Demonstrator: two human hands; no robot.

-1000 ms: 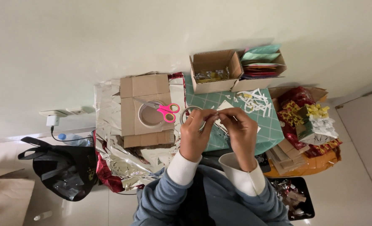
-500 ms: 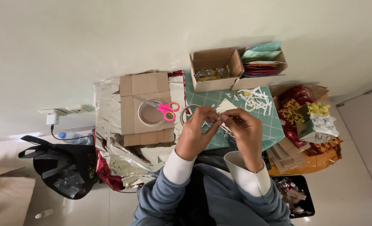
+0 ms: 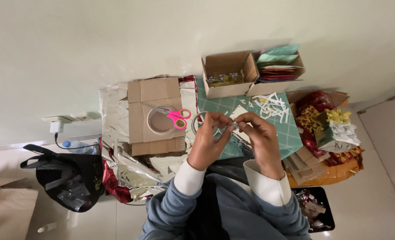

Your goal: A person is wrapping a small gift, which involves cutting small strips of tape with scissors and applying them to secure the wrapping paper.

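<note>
My left hand [image 3: 207, 143] and my right hand [image 3: 260, 141] meet above a green cutting mat [image 3: 286, 133]. Between the fingertips of both hands sits a small shiny foil piece [image 3: 234, 126], pinched from either side. A clear tape roll [image 3: 198, 124] lies on the mat just behind my left hand. Pink-handled scissors [image 3: 175, 117] rest on a flattened cardboard box [image 3: 152, 95] with a round hole, left of my hands.
Crumpled silver foil sheets [image 3: 117, 151] spread under the cardboard. Two open cardboard boxes [image 3: 227, 71] stand at the back, one with coloured paper [image 3: 277, 60]. White paper scraps [image 3: 271, 106] litter the mat. Red and gold wrappings [image 3: 326, 124] pile at the right; a black bag [image 3: 62, 178] sits left.
Both hands stay together over the mat, with the fingers shifting slightly on the small foil piece. Nothing else has moved.
</note>
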